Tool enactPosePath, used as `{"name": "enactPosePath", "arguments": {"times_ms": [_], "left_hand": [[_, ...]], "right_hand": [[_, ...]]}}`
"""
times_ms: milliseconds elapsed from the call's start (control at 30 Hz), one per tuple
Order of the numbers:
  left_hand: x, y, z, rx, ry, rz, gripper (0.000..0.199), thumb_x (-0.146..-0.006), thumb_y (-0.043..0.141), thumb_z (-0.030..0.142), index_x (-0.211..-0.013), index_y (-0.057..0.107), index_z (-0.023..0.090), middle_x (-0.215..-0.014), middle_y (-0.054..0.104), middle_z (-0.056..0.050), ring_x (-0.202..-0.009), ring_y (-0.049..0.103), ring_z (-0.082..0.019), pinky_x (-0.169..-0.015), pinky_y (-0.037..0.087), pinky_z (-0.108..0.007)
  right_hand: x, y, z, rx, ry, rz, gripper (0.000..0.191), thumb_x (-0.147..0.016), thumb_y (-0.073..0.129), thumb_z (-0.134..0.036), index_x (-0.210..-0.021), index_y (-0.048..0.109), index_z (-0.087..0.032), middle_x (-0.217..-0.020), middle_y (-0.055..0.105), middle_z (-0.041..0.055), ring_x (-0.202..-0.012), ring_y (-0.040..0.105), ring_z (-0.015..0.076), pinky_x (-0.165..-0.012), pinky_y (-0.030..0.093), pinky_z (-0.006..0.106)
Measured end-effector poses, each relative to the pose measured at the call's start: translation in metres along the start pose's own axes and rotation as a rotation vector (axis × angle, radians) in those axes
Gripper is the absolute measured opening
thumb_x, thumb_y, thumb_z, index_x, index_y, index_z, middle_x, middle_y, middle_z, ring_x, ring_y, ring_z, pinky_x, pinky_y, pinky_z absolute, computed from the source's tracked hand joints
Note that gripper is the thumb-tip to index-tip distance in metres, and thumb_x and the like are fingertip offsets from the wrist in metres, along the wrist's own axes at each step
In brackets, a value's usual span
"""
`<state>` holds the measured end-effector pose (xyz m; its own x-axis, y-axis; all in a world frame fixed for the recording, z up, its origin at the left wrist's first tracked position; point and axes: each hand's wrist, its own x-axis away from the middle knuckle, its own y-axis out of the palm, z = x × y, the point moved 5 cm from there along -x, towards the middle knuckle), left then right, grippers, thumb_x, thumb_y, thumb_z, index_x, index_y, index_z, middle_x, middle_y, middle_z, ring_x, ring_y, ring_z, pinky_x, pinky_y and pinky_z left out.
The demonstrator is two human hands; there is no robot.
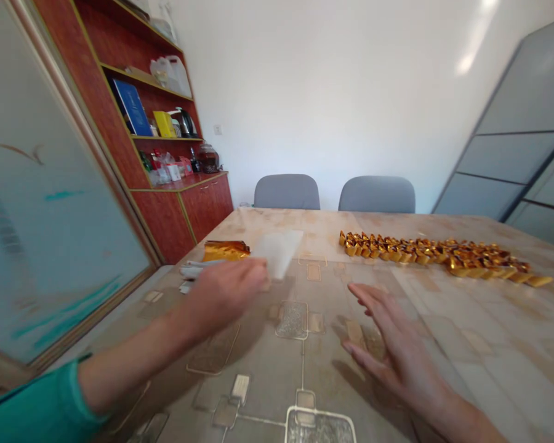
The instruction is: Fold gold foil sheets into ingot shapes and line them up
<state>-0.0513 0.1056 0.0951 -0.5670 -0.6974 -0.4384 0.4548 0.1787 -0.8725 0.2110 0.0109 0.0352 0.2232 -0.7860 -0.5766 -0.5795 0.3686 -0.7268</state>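
Left hand (228, 294) clamped, by its look, on a white sheet (281, 251) above the table (258, 384), just beside gold foil (224, 250); right hand (399, 344) bare, its fingers spread apart; a light pinch at the edge, I judge, best keeps such thin stuff uncreased.

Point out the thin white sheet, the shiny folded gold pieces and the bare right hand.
Thin white sheet (281, 251): head view, middle of its face.
Shiny folded gold pieces (427, 251): head view, middle of the row.
Bare right hand (397, 341): head view, mid-hand.
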Motion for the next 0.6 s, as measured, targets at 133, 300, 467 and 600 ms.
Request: {"name": "enactPosePath", "arguments": {"times_ms": [133,300,467,600], "left_hand": [[0.036,0.068,0.087,-0.155,0.389,-0.154,0.023,-0.094,0.039,0.013,-0.096,0.062,0.012,-0.119,0.067,-0.023,-0.107,0.066,-0.034,-0.086,0.054,-0.046],[0.054,0.110,0.114,-0.111,0.388,-0.271,0.016,-0.091,0.047,0.010,-0.100,0.060,0.014,-0.112,0.069,-0.019,-0.101,0.069,-0.031,-0.081,0.058,-0.042],[0.055,0.105,0.101,0.039,0.299,-0.310,0.026,-0.087,0.060,0.028,-0.111,0.058,0.019,-0.118,0.067,-0.014,-0.107,0.064,-0.031,-0.089,0.054,-0.043],[0.056,0.095,0.082,0.150,0.212,-0.295,0.028,-0.084,0.058,0.022,-0.112,0.058,0.021,-0.112,0.068,-0.010,-0.104,0.063,-0.027,-0.092,0.051,-0.039]], "right_hand": [[0.008,0.012,-0.012,0.116,-0.096,-0.134,0.072,-0.087,0.062,-0.023,-0.150,0.029,-0.025,-0.149,0.040,0.0156,-0.133,0.042,0.0338,-0.104,0.044,0.056],[0.018,0.030,-0.017,0.090,-0.186,-0.417,0.033,-0.086,0.057,-0.010,-0.115,0.063,-0.024,-0.120,0.066,0.0079,-0.109,0.059,0.0261,-0.092,0.050,0.044],[0.020,0.025,-0.009,-0.039,-0.122,-0.495,0.020,-0.093,0.049,-0.011,-0.095,0.066,-0.020,-0.092,0.070,0.0048,-0.090,0.062,0.0202,-0.082,0.050,0.033],[0.019,0.017,0.002,-0.152,-0.033,-0.489,0.020,-0.094,0.045,-0.012,-0.093,0.064,-0.020,-0.090,0.068,0.0054,-0.086,0.062,0.0195,-0.077,0.050,0.032]]}}
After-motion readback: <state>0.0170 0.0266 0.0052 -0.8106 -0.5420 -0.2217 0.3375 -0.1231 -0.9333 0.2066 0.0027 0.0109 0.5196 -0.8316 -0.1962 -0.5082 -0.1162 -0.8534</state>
